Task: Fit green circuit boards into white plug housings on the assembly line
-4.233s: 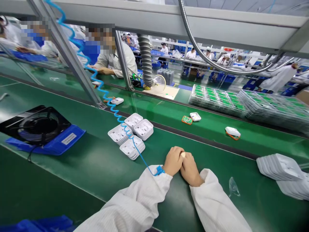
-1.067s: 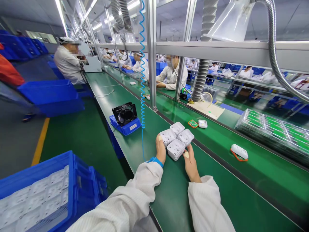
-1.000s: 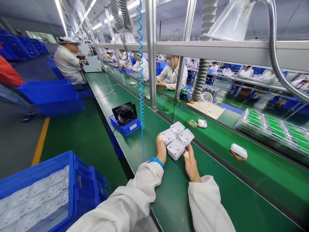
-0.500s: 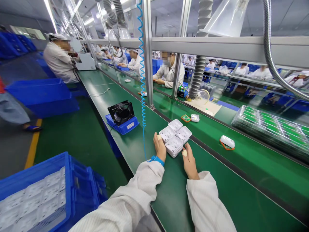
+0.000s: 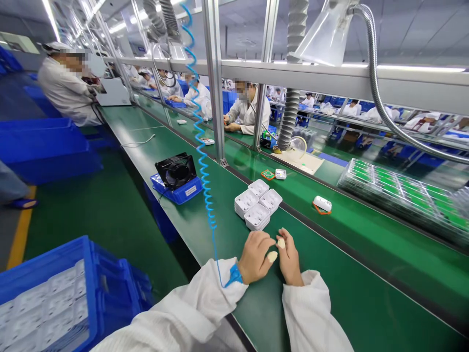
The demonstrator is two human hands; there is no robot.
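Observation:
White plastic casings [image 5: 257, 215] stand in several stacks grouped together on the green bench, hollow side up. My left hand [image 5: 256, 256] is just in front of them, its fingers bent toward the right and its thumb apart. Close beside it is my right hand [image 5: 290, 259], with loosely bent fingers. The fingertips of the two hands nearly meet; whether they touch I cannot tell. No object shows in either hand. Pale finger covers sit on both thumbs, and a blue wrist strap [image 5: 234, 275] with a coiled cord [image 5: 205, 171] is on my left wrist.
A black fan [image 5: 176, 171] stands on a blue bin [image 5: 185, 191] at left. The green conveyor belt [image 5: 351, 222] carries a white part with an orange frame [image 5: 322, 204]. Clear trays of green boards [image 5: 399, 190] stand beyond. A blue crate [image 5: 93, 288] of white casings is lower left. Co-workers sit along the line.
Both hands have left the sides of the casing stacks and come back toward me, close together. The stacks stay on the bench. The whole view has shifted somewhat to the right.

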